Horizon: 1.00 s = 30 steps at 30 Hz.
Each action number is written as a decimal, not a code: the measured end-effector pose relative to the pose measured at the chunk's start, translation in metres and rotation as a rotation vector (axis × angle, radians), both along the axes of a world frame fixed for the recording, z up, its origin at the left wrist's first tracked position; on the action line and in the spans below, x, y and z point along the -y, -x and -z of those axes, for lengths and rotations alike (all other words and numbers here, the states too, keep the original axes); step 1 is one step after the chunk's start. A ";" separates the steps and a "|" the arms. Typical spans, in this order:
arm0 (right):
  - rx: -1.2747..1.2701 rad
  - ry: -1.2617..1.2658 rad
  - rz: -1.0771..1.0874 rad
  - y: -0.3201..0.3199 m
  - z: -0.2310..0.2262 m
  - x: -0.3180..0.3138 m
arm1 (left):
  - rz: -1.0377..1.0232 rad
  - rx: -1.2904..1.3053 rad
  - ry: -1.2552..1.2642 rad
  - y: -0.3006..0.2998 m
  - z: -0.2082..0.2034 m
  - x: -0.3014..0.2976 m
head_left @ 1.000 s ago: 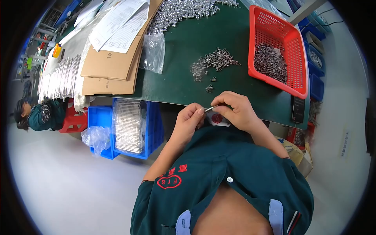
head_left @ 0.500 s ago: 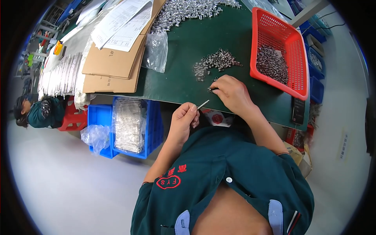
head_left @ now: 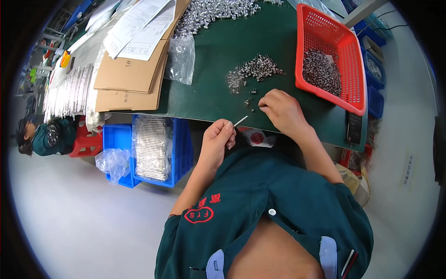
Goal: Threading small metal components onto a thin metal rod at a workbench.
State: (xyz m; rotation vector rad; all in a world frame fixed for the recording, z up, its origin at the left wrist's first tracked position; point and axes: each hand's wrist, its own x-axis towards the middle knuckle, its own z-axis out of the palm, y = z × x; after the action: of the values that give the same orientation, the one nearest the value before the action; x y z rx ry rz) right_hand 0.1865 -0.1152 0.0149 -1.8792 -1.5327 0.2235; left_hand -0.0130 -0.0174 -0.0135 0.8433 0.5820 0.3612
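My left hand [head_left: 218, 139] is closed around a thin metal rod [head_left: 240, 122], whose tip points up and to the right just past the table's front edge. To its right, my right hand [head_left: 281, 111] hovers over the tabletop, thumb and fingers drawn together; whatever lies between the fingertips is too small or hidden to make out. Several small metal sleeves [head_left: 252, 91] lie loose beside these fingertips. Farther back is a heap of similar dark metal sleeves [head_left: 262, 67], with shinier, clear-looking pieces [head_left: 235, 81] at its left side.
A red plastic basket [head_left: 332, 30] with many small metal parts stands at the right. Cardboard sheets [head_left: 123, 79], papers [head_left: 139, 28] and a plastic bag [head_left: 181, 60] occupy the left. Silvery parts [head_left: 209, 16] are piled at the back. Blue bins [head_left: 183, 149] sit below the table's edge; a seated person [head_left: 53, 135] is far left.
My right hand has moved slightly right, away from the loose sleeves, which now show uncovered on the table. My left hand still holds the rod in nearly the same place.
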 end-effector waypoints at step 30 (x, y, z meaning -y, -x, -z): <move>-1.008 0.014 0.023 0.004 -0.010 0.014 | 0.041 -0.038 -0.123 -0.012 -0.008 0.008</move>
State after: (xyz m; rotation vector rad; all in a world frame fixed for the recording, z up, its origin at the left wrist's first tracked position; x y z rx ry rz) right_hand 0.1823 -0.1292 0.0251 -1.4026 -0.7972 0.9918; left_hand -0.0009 -0.0259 -0.0054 0.9808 0.5815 0.3465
